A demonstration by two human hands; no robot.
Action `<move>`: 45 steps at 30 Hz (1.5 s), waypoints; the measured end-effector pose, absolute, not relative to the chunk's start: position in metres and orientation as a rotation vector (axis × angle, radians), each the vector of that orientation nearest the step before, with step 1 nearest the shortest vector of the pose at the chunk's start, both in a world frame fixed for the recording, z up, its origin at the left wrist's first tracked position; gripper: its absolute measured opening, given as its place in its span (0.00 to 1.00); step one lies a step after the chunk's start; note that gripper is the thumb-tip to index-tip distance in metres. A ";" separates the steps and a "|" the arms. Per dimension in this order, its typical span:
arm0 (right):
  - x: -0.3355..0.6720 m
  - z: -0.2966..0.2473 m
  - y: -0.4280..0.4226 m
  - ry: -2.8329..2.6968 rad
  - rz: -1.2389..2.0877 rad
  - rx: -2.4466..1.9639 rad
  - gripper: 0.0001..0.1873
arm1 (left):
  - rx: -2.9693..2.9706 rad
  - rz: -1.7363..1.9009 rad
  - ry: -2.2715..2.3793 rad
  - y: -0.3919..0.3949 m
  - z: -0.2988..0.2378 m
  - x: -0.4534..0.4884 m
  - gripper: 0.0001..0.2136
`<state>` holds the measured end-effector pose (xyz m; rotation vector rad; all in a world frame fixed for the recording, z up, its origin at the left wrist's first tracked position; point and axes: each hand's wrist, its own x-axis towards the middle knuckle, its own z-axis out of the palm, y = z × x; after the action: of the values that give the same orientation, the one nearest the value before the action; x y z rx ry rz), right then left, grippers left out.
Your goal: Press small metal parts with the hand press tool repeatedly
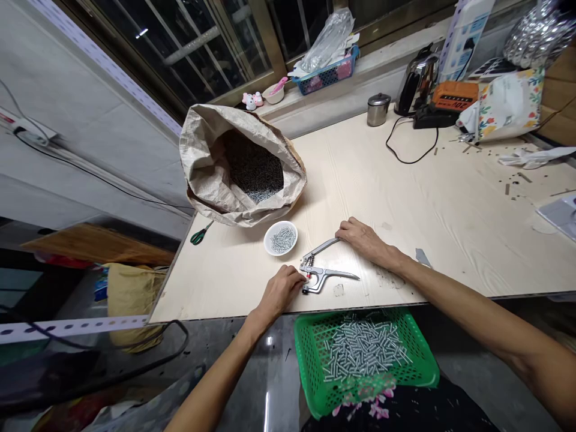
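Note:
A pair of silver hand press pliers (324, 273) lies near the front edge of the table, its handles spread apart. My right hand (361, 240) is closed around the end of the upper handle. At the jaw end, the fingers of my left hand (282, 290) are pinched together beside a small red part; whatever they hold is too small to make out. Just beyond the pliers stands a white bowl (269, 242) of small silver metal pins. Below the table edge, a green plastic basket (306, 366) holds a heap of short silver metal pieces (366, 351).
Behind the bowl, a large open sack (202, 159) contains dark small pieces and some silver ones. Green-handled scissors (198, 236) lie at the table's left. Farther back are a metal canister (378, 110), a kettle (416, 84), an orange-and-black device (454, 96) and a floral bag (510, 108).

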<state>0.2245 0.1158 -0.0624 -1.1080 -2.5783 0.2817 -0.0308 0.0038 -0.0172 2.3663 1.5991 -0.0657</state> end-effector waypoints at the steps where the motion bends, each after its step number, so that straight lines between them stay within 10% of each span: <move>1: 0.224 -0.063 0.115 -2.575 0.273 -1.110 0.15 | 2.429 -0.130 1.575 0.005 -0.017 -0.031 0.10; 45: 0.219 -0.063 0.111 -2.522 0.220 -1.138 0.11 | 1.561 0.297 2.343 0.120 -0.015 -0.019 0.09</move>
<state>0.2193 0.1114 -0.0632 -1.1378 -2.5221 0.2200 -0.0190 0.1197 -0.0152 1.5606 2.3427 0.2971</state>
